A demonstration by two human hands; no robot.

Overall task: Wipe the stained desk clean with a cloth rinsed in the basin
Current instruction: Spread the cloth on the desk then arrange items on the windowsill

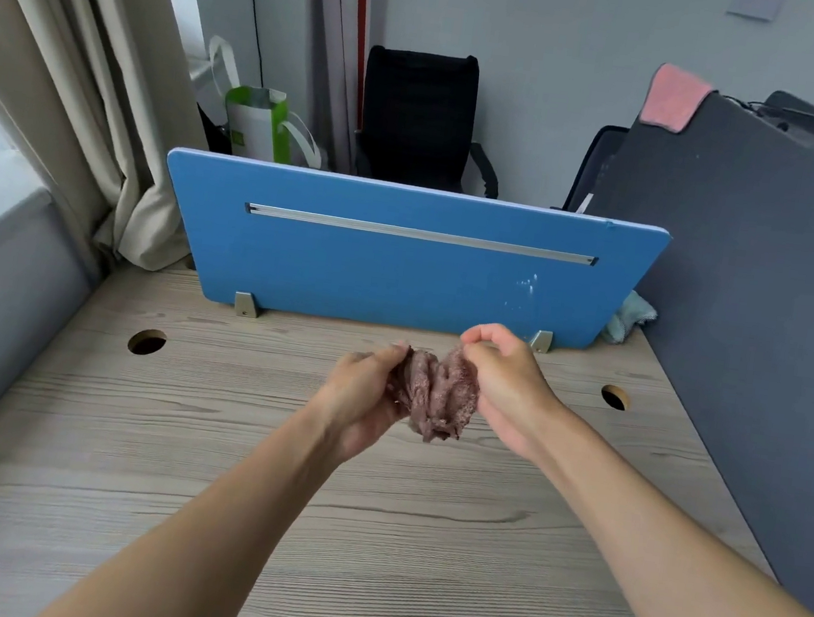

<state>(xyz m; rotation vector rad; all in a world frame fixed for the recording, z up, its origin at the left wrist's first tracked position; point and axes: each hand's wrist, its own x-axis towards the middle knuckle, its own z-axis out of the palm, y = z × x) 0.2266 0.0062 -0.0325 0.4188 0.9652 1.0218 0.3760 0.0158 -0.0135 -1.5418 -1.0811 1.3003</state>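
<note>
Brownish cloth [437,396] bunched between my left hand [367,395] and right hand [505,387], both pinched shut on it, above desk [171,459].

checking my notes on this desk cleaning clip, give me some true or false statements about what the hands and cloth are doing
1. Both hands hold the cloth. True: the left hand and right hand each have a grip on it.
2. The cloth lies flat on the desk. False: it is bunched up and held above the desk.
3. The blue screen stands at the back of the desk. True.
4. A basin sits on the desk. False: no basin is in view.
5. A pink cloth hangs over the grey divider. True.
</note>
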